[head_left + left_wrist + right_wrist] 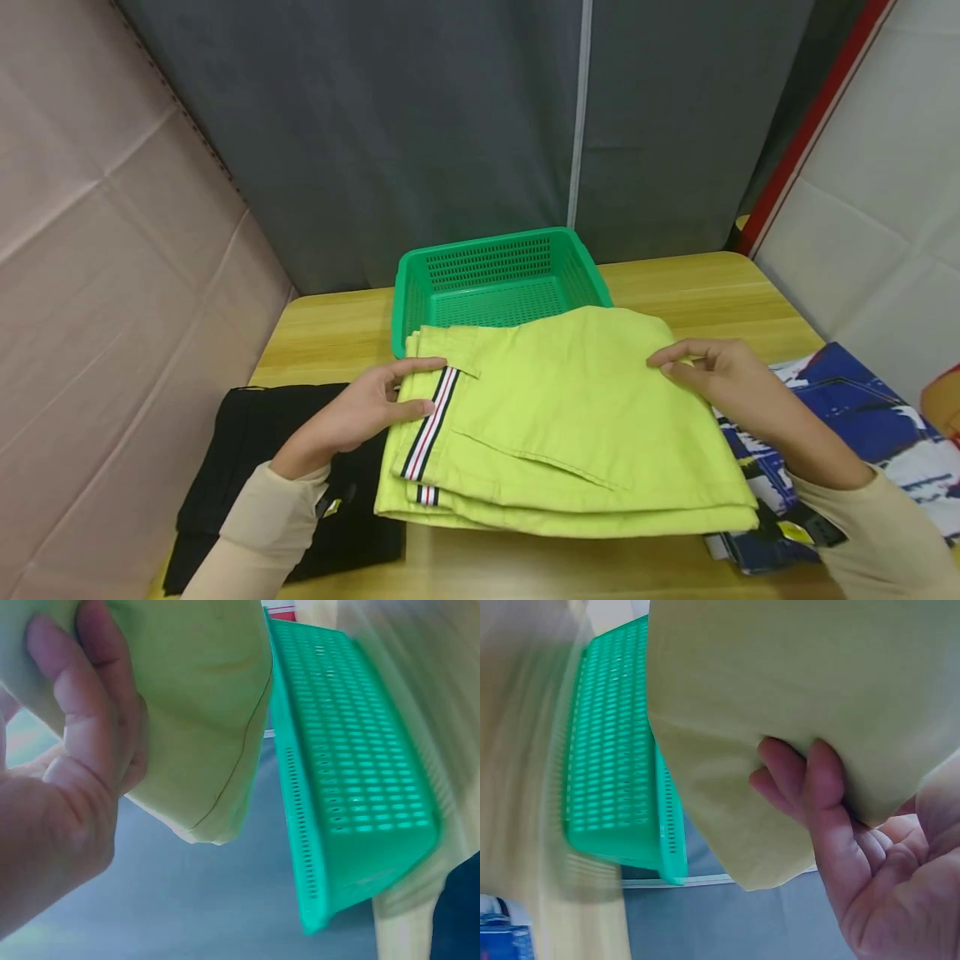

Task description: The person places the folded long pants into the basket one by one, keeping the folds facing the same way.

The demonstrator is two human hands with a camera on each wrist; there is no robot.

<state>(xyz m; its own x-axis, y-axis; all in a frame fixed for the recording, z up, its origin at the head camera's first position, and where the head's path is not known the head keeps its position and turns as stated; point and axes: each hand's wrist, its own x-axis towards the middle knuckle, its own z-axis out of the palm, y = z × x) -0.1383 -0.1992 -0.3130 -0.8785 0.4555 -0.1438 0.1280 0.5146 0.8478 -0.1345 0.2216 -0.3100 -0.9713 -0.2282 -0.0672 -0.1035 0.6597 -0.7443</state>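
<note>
Grey curtain [450, 125] behind green basket [486, 242]. Worktop [330, 327] under basket. Folded yellow garment [555, 400] held raised in front of basket, hiding its near rim in head view; contact with basket hard to tell. Black cloth [262, 442] left of basket, nearer person; blue-white cloth [847, 392] right of it. Left hand [367, 404] and right hand [712, 371] grip garment's sides, fingers bent, nearly closed on fabric, partly beneath. Striped trim [432, 425] beside left thumb.
</note>
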